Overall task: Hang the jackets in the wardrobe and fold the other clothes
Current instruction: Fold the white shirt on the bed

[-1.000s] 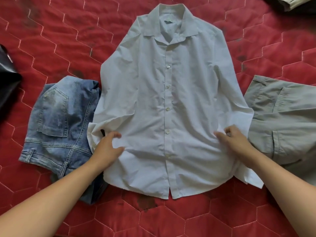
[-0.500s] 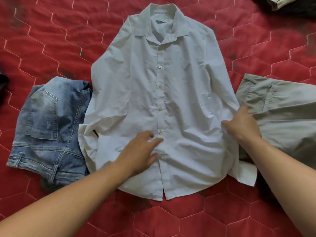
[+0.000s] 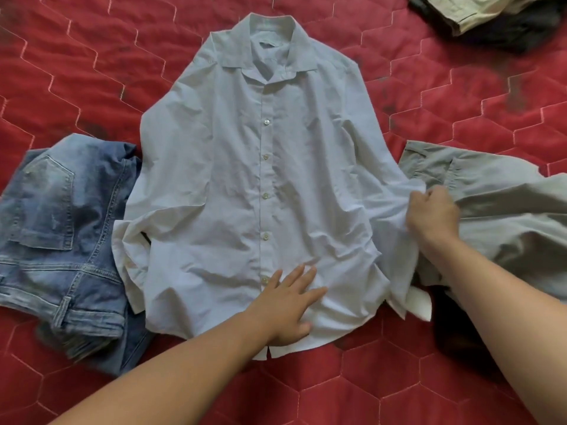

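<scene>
A white shirt lies face up on a red quilt, jeans to its left and grey trousers to its right, as the left hand presses flat near its hem and the right hand grips its sleeve, apparently to fold it inward.

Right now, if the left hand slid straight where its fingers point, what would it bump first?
The left hand lies flat on the white shirt, so it would first plough the shirt's bunched wrinkles, then probably meet the right hand gripping the sleeve.
</scene>
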A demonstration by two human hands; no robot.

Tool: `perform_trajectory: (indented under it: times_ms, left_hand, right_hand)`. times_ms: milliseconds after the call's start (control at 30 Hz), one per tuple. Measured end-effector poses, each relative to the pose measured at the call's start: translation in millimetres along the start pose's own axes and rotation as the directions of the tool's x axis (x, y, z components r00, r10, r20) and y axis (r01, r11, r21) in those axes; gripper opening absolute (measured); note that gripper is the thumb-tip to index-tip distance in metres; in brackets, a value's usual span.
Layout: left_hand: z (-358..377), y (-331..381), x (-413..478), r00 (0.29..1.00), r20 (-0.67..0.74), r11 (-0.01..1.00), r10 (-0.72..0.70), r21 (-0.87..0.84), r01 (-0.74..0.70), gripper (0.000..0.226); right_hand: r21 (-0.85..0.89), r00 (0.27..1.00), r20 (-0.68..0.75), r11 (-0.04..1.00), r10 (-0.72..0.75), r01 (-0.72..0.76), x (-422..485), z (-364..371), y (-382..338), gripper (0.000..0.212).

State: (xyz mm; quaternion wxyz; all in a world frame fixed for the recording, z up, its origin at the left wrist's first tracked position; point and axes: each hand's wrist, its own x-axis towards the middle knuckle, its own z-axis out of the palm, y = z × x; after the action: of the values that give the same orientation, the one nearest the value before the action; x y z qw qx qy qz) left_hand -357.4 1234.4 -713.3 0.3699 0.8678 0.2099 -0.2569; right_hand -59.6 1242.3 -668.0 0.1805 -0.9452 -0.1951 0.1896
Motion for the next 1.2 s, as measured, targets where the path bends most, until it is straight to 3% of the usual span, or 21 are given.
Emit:
perform_trajectory:
  times_ms: [33,67,100,133,167,200,233,267,300,367,400,433,533,633,700,767,833,967,1067,1200]
  left_hand:
    - [-5.7,6.0,-1.1,0.998,-0.046,0.982,-0.035,-0.185,0.026,0.069]
    - [-13.1,13.0,-2.4,0.99,-0.088,0.882,-0.106,-0.468,0.053,0.062]
    - [-23.7,21.1,-3.6,0.971,-0.097,0.633,-0.218,-0.772,0.065,0.053]
    - [-35.6,27.2,-4.1,0.947,-0.071,0.287,-0.314,-0.958,0.024,0.045]
    - [-45.4,29.1,-4.0,0.926,-0.026,-0.032,-0.377,-0.999,-0.042,0.041]
    - [-52.0,27.0,-3.4,0.919,0.016,-0.279,-0.395,-0.955,-0.104,0.042]
    - [-57.2,22.7,-3.5,0.922,0.044,-0.444,-0.384,-0.885,-0.143,0.047]
    - [-60.7,16.6,-4.5,0.927,0.055,-0.528,-0.371,-0.833,-0.162,0.052]
    - [-62.5,10.5,-6.3,0.929,0.063,-0.555,-0.364,-0.816,-0.162,0.057]
    - [-62.0,0.9,-5.3,0.915,0.112,-0.531,-0.389,-0.838,-0.123,0.052]
    - [-58.4,-3.6,-1.3,0.897,0.139,-0.519,-0.42,-0.847,-0.111,0.044]
    - [-54.8,-6.6,2.9,0.87,0.164,-0.516,-0.465,-0.848,-0.116,0.039]
    - [-46.1,-12.3,11.9,0.804,0.199,-0.486,-0.561,-0.865,-0.124,0.036]
    - [-37.8,-16.6,9.8,0.783,0.186,-0.397,-0.594,-0.914,-0.085,0.04]
    - [-32.1,-18.8,5.7,0.768,0.17,-0.304,-0.617,-0.952,-0.034,0.036]
    - [-26.8,-22.6,1.1,0.764,0.142,-0.206,-0.629,-0.978,0.012,0.03]
    - [-22.2,-26.4,-3.7,0.765,0.097,-0.105,-0.637,-0.994,0.038,0.031]
    - [-11.6,-34.4,-13.1,0.745,-0.01,0.134,-0.667,-0.985,0.107,0.031]
    - [-7.4,-39.4,-20.6,0.768,-0.002,0.141,-0.641,-0.983,0.114,0.03]
    - [-4.3,-42.5,-29.9,0.824,0.034,0.159,-0.566,-0.976,0.15,0.054]
  right_hand:
    - [0.066,0.998,-0.063,0.998,0.002,0.002,-1.9,-9.9,-16.0,0.024]
    - [0.105,0.996,-0.084,0.993,-0.038,0.047,-7.5,-18.6,-34.3,0.019]
    - [0.141,0.995,-0.041,0.985,-0.096,0.101,-19.4,-26.1,-55.2,0.013]
    - [0.212,0.986,0.064,0.967,-0.156,0.14,-36.3,-29.8,-75.3,0.011]
    - [0.31,0.95,0.245,0.944,-0.192,0.111,-57.4,-29.5,-92.4,0.014]
    - [0.389,0.867,0.459,0.921,-0.196,0.002,-79.1,-27.1,-105.9,0.015]
    - [0.392,0.751,0.637,0.912,-0.174,-0.121,-98.0,-23.0,-114.0,0.018]
    - [0.365,0.672,0.721,0.917,-0.168,-0.163,-111.5,-15.8,-113.7,0.022]
    - [0.348,0.68,0.709,0.931,-0.186,-0.108,-117.2,-5.4,-105.7,0.022]
    - [0.197,0.842,0.43,0.944,-0.327,0.266,-108.4,10.6,-82.3,0.018]
    - [0.052,0.863,0.34,0.924,-0.373,0.379,-99.6,16.4,-68.6,0.024]
    - [-0.059,0.865,0.353,0.914,-0.357,0.402,-93.6,20.9,-56.9,0.034]
    - [-0.23,0.803,0.564,0.897,-0.192,0.376,-94.2,39.3,-22.9,0.061]
    - [-0.451,0.814,0.495,0.71,-0.305,0.541,-109.5,51.5,0.7,0.057]
    - [-0.466,0.851,0.404,0.725,-0.336,0.508,-112.7,53.7,8.5,0.042]
    - [-0.443,0.869,0.411,0.773,-0.275,0.454,-103.3,54.3,15.1,0.03]
    - [-0.454,0.851,0.483,0.772,-0.205,0.444,-89.6,53.2,20.9,0.037]
    - [-0.414,0.915,0.394,0.87,-0.093,0.267,-61.7,39.1,32.4,0.035]
    - [-0.292,0.871,0.492,0.94,-0.01,0.176,-61.5,31.9,35.6,0.055]
    - [-0.057,0.79,0.611,0.994,-0.038,0.091,-75.7,23.7,56.5,0.068]
